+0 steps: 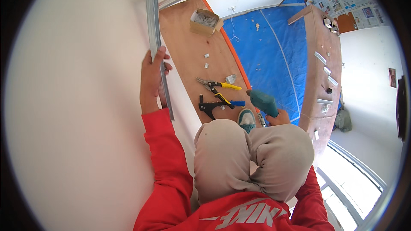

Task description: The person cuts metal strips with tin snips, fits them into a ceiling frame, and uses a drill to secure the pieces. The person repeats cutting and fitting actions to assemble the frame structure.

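Note:
My left hand (155, 75) is closed around a long grey metal channel (153, 17), which runs upright along the white wall and ends beside my forearm. Gripped in my right hand (279, 118), just past my right knee, is a teal power drill (264, 102) pointing to the left and away from me. My knees partly cover the wooden platform. On it in front of me lie tin snips (217, 86) with yellow and black handles. Closer to me rests a black hand tool (209, 106) with a blue end.
An open cardboard box (204, 22) of small pieces stands on the orange-edged platform (184, 38), near small metal scraps (206, 65). Blue sheeting (269, 47) covers the floor beyond. At right, a long brown plank surface (317, 90) carries several cut metal pieces.

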`<control>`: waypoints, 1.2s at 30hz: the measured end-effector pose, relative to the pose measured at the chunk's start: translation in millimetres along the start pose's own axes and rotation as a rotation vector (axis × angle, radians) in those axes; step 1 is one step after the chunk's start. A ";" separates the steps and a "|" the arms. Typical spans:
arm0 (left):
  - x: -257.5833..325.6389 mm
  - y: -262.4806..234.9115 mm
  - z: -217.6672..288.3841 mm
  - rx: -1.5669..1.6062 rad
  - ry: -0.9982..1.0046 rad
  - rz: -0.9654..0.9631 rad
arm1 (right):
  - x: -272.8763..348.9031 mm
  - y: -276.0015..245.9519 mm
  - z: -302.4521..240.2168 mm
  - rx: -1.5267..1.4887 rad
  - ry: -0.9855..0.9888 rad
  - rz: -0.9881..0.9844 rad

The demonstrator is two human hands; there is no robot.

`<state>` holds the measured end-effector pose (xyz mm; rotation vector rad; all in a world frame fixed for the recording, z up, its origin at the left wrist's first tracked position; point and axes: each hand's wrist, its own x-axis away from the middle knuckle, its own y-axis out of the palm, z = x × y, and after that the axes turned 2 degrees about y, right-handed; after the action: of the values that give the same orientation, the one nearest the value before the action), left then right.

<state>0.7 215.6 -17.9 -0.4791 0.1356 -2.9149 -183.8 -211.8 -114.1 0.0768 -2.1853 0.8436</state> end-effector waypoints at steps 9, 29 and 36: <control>-5.3 23.2 -106.6 -0.062 -0.308 0.011 | 1.4 6.4 23.3 -0.035 0.080 -0.023; 54.9 54.5 -177.6 -0.155 -0.328 0.027 | -24.9 6.1 -13.5 -0.205 -0.190 -0.071; 77.0 50.4 -191.3 -0.191 -0.362 0.056 | -80.6 22.3 -63.6 -0.042 -0.194 -0.296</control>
<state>-124.8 162.7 -180.7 -1.0039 0.3693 -2.7177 -93.4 -173.2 -151.2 0.4667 -2.2954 0.6438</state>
